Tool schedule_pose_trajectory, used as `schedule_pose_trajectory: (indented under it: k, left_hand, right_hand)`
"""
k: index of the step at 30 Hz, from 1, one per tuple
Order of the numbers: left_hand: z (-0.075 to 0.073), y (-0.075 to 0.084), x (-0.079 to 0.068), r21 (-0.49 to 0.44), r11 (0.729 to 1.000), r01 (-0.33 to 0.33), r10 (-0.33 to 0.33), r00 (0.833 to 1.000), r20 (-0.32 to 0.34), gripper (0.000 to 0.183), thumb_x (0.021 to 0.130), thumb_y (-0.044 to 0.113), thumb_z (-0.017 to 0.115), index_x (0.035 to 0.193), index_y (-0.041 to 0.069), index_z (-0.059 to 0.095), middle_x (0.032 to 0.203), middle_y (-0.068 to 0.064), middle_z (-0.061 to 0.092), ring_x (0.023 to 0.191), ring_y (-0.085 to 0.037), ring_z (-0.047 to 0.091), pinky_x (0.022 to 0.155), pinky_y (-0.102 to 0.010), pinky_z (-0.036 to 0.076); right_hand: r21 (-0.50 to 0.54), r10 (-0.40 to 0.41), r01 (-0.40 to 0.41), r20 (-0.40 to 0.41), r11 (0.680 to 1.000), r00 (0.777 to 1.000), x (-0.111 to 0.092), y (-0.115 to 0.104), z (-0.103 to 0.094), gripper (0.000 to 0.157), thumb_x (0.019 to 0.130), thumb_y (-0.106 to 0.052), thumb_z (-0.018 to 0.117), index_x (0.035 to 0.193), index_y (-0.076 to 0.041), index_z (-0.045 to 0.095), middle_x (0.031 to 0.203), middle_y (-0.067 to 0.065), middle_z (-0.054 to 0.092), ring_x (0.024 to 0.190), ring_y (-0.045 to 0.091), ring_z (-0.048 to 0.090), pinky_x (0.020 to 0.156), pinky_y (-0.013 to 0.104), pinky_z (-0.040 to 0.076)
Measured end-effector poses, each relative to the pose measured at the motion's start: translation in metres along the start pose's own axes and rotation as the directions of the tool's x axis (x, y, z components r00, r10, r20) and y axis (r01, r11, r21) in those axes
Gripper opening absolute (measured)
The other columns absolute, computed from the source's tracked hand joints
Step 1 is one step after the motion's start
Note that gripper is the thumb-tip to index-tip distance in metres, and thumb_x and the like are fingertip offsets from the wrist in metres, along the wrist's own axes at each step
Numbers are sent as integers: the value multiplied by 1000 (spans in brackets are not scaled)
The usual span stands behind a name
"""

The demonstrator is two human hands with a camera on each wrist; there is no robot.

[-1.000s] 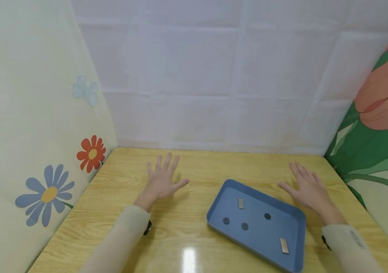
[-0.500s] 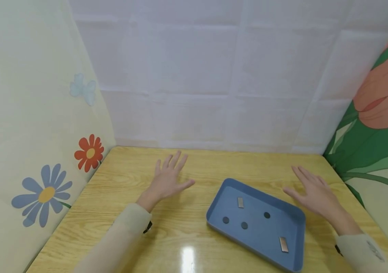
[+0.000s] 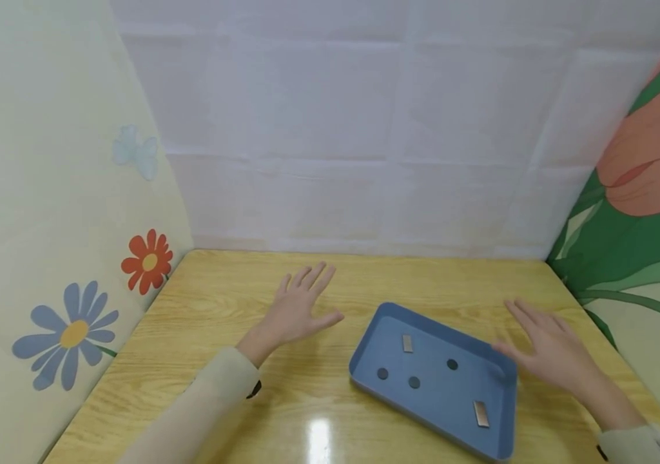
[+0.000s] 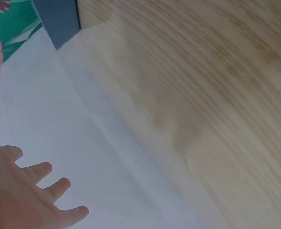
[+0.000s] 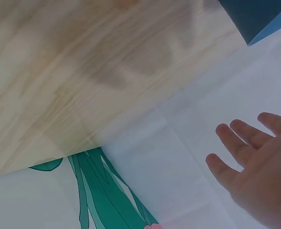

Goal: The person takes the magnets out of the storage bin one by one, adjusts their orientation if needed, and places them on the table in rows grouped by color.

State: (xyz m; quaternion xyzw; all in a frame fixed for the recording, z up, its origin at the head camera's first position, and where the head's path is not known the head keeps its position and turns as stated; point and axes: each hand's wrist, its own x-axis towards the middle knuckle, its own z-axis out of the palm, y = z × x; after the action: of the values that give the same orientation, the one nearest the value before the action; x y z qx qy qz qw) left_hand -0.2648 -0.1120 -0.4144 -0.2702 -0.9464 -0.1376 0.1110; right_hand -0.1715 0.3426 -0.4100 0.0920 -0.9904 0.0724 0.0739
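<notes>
A shallow blue tray [image 3: 423, 412] lies at a slant on the table, right of the middle in the head view. Inside it are a dark disc [image 3: 452, 364], two greyer discs [image 3: 414, 382] and two small flat rectangular pieces, one silvery [image 3: 408, 343] and one coppery [image 3: 481, 414]. My left hand [image 3: 292, 312] hovers left of the tray with its fingers spread and nothing in it. On the other side my right hand [image 3: 556, 354] is held up by the tray's right end, fingers extended, holding nothing; its thumb overlaps the rim in the head view.
The wood-grain table [image 3: 220, 277] ends at a white cloth backdrop [image 3: 307, 129]. A flower-patterned panel [image 3: 46, 225] stands along the left edge, and a green panel with large pink flowers [image 3: 655, 148] along the right. Light glares off the table [image 3: 320, 438] near the front.
My left hand has shifted right, towards the tray. The right hand has moved right and nearer to me. Tray and pieces lie as before, with a slight shift of the view.
</notes>
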Motion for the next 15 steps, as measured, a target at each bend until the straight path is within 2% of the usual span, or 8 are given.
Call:
schedule_pose_trajectory:
  k: [8,15]
  left_hand:
    - [0,14,0,-30,998,-54,55,998,34,87,87,69,49,155,32,8,162,-1,17,147,-34,24,114,-64,20]
    - [3,24,0,-80,991,-110,116,991,65,84,88,66,49,155,32,12,160,-2,24,142,-35,34,111,-59,31]
  right_hand:
    - [-22,-17,16,-30,1000,999,-16,-3,2,91,83,-66,58,151,-11,31,146,25,41,128,49,41,103,65,27]
    - [-27,-21,20,-48,999,999,-28,-5,1,93,82,-64,61,152,-13,28,146,22,42,124,49,44,98,65,29]
